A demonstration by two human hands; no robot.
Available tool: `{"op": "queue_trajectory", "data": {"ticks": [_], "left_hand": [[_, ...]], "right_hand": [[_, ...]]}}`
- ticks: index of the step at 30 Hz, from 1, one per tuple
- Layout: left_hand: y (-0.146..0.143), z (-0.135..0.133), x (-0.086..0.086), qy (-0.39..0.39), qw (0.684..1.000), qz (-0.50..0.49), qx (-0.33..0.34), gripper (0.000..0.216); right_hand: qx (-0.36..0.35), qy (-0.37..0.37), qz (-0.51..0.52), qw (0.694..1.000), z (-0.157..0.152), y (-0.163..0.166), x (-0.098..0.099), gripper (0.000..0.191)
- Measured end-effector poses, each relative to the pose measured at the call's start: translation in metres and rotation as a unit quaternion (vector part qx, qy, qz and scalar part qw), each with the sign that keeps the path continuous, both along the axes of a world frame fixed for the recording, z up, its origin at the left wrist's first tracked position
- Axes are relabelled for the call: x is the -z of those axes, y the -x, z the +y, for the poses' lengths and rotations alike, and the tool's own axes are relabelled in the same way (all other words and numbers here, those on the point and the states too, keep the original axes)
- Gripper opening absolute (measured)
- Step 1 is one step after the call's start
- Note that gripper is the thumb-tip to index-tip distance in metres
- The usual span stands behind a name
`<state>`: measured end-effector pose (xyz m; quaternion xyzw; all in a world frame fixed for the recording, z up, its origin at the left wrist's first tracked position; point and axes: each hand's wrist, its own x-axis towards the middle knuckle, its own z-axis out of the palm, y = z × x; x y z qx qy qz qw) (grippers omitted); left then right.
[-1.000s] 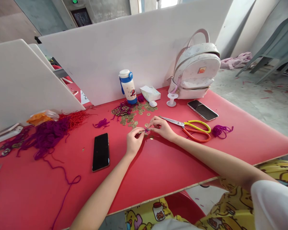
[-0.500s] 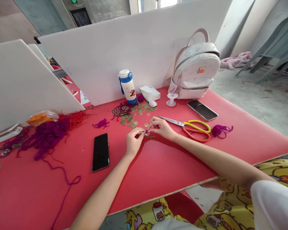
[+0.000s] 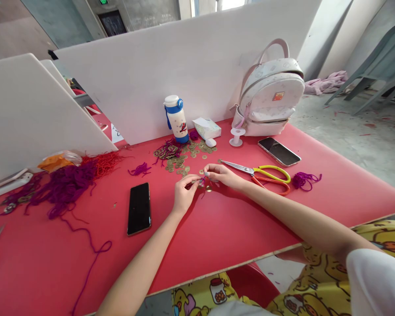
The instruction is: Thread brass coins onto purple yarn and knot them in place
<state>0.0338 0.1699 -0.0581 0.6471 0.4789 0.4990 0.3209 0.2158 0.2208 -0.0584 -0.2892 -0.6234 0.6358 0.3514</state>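
Observation:
Between my two hands is a short piece of purple yarn (image 3: 203, 179), with brass-coloured coins (image 3: 208, 188) hanging at or lying just below it; I cannot tell which. My left hand (image 3: 185, 191) is closed in a pinch on the yarn. From the other side, my right hand (image 3: 222, 175) pinches the yarn between thumb and finger. Several loose holed coins (image 3: 176, 163) lie on the red table beyond my hands. Right of my right hand rest scissors (image 3: 256, 172) with one yellow and one red handle. A small purple yarn bundle (image 3: 304, 180) lies beside them.
A black phone (image 3: 139, 208) lies left of my left arm, another phone (image 3: 279, 151) at the right. Behind stand a bottle (image 3: 177, 118), a tissue pack (image 3: 207, 128), a white spool (image 3: 237, 137) and a backpack (image 3: 268, 101). Purple yarn (image 3: 64, 186) heaps at the left.
My fingers have shifted slightly on the yarn, and a loose purple end now shows below them. The hands stay in nearly the same place.

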Motion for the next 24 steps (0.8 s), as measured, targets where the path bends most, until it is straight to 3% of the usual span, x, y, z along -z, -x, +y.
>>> {"op": "queue_trajectory", "data": {"ticks": [4,10,15,19,24], "left_hand": [[0.001,0.001,0.000,0.009,1.000,0.004,-0.017,0.013],[0.001,0.001,0.000,0.003,0.999,-0.019,-0.046,0.013],[-0.002,0.000,-0.002,0.023,0.997,-0.057,-0.042,0.014],[-0.004,-0.001,-0.003,0.059,0.992,-0.093,-0.059,0.015],[-0.003,-0.002,-0.001,0.078,0.991,-0.101,-0.048,0.018]], "right_hand": [[0.024,-0.008,0.003,1.000,-0.001,0.001,0.000,0.035],[0.073,-0.159,-0.099,0.980,-0.006,0.006,0.005,0.028],[0.031,-0.067,-0.068,0.995,-0.012,0.010,0.006,0.036],[0.014,-0.074,-0.063,0.995,-0.012,0.010,0.005,0.035],[0.056,-0.091,-0.087,0.990,-0.009,0.009,0.007,0.034]]}}
